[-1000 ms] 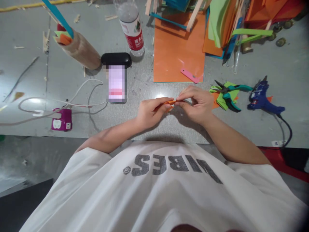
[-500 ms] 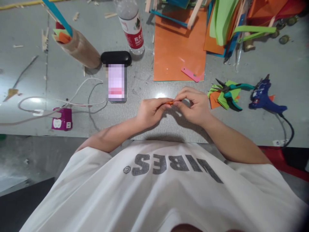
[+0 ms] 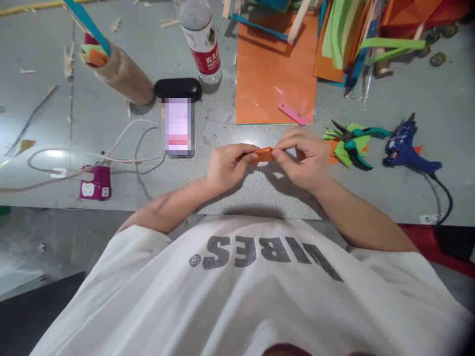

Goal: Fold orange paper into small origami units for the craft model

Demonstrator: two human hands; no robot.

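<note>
A small piece of orange paper [image 3: 264,155], seemingly folded, is stretched between my two hands above the near part of the table. My left hand [image 3: 230,165] pinches its left end between thumb and fingers. At the right end, the thumb and index finger of my right hand [image 3: 302,157] grip its upper corner. Just beyond my hands lies a large orange sheet [image 3: 274,69] with a pink strip [image 3: 292,113] on it. Pliers [image 3: 351,141] with teal handles rest on green and orange paper scraps [image 3: 339,151] to the right of my right hand.
A blue glue gun [image 3: 406,148] with a cord lies at the right. On the left are a phone [image 3: 179,126] against a black case [image 3: 178,90], a bottle [image 3: 204,49], a brown holder [image 3: 126,74] and a purple power adapter [image 3: 95,182] with cables. Coloured paper [image 3: 337,34] is piled at the back.
My hands have drawn slightly apart, the right one moving to the right. More of the orange paper now shows between them.
</note>
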